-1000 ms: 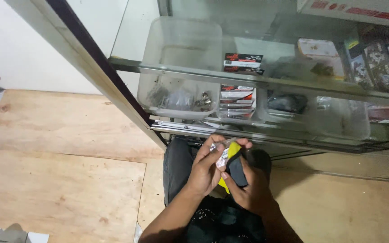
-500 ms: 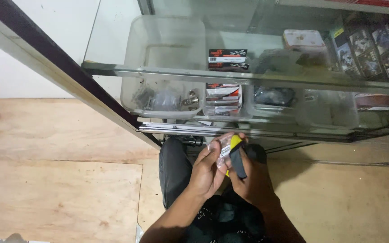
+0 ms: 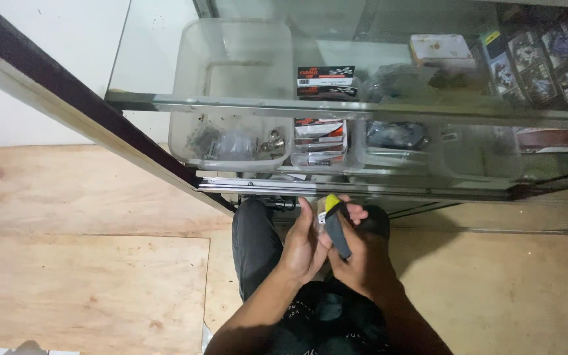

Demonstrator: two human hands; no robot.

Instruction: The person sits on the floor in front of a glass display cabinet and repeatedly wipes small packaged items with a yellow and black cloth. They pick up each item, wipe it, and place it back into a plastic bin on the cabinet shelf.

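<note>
From the head camera we look down at our two hands, held together just in front of a glass display cabinet (image 3: pixel 389 112) and above our dark trousers (image 3: pixel 258 243). Our left hand (image 3: pixel 304 246) is curled, fingers wrapped around the side of a small tool with a black handle and a yellow tip (image 3: pixel 336 223), thumb pointing up toward the cabinet. Our right hand (image 3: pixel 363 256) grips the same tool from the other side, fingers closed behind the handle, fingertips (image 3: pixel 355 212) showing past the yellow end. The tool stands tilted, yellow end toward the cabinet's lower front rail (image 3: pixel 310 187), near it but apart. A small pale tag or wrapper sits against the tool between our hands; we cannot tell what it is.

Behind the glass, at the left end of the lower shelf, a clear plastic bin (image 3: pixel 231 138) holds small metal parts. Just right of it stands a stack of red and white boxes (image 3: pixel 320 138), and a further black box (image 3: pixel 325 80) sits on the shelf above. Plywood flooring (image 3: pixel 87 263) spreads out to the left.
</note>
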